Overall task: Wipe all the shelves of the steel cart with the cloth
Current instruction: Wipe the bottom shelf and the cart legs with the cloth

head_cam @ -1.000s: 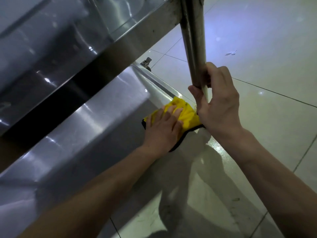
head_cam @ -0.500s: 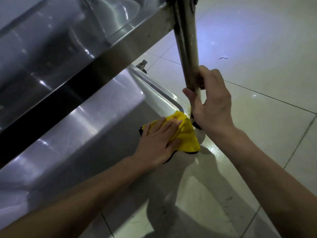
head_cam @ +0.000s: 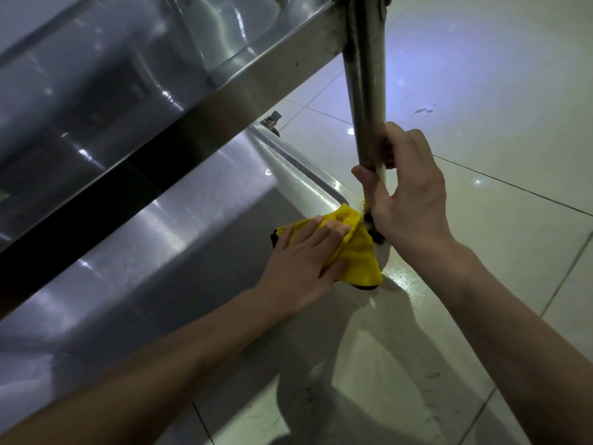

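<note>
At six o'clock, nearest me, my left hand (head_cam: 300, 256) presses flat-fingered on the soft, light yellow cloth (head_cam: 354, 252), best held under a spread palm, bunched in the lower shelf (head_cam: 179, 239) corner, while at one o'clock my right hand (head_cam: 406, 200) clamps the cart post (head_cam: 365, 91).

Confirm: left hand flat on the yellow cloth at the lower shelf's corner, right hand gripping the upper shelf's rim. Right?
Not quite. The head view shows the right hand gripping the cart's upright post, not a rim. The left hand does lie flat on the yellow cloth at the lower shelf corner.
</note>
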A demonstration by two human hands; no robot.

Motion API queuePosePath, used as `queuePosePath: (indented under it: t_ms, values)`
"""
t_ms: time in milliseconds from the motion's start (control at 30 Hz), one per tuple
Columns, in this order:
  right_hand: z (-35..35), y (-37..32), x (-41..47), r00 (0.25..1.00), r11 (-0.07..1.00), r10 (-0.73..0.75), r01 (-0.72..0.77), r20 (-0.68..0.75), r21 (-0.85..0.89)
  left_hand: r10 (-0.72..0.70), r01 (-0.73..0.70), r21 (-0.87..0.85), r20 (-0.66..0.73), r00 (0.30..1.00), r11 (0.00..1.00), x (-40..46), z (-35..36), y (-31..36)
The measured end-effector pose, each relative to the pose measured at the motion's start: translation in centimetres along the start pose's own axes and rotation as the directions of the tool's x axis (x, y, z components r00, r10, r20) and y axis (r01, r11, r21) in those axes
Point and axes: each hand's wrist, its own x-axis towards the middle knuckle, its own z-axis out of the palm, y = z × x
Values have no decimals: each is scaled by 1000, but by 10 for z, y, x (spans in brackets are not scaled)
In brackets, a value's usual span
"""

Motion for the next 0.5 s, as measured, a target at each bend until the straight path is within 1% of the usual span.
queuePosePath:
  t_ms: [167, 333, 500]
  values:
    - [-2, 1, 0, 1000, 1000, -3, 3, 14, -11, 33, -33, 40, -7, 999, 999, -35, 1, -20]
    - [-2, 1, 1, 1000, 1000, -1, 1, 19, -17, -3, 3, 11, 0, 1000, 1000, -35, -2, -22]
    - [-3, -1, 1, 1000, 1000, 9, -9, 19, -4, -125, 126, -21, 24, 992, 992, -13, -8, -35]
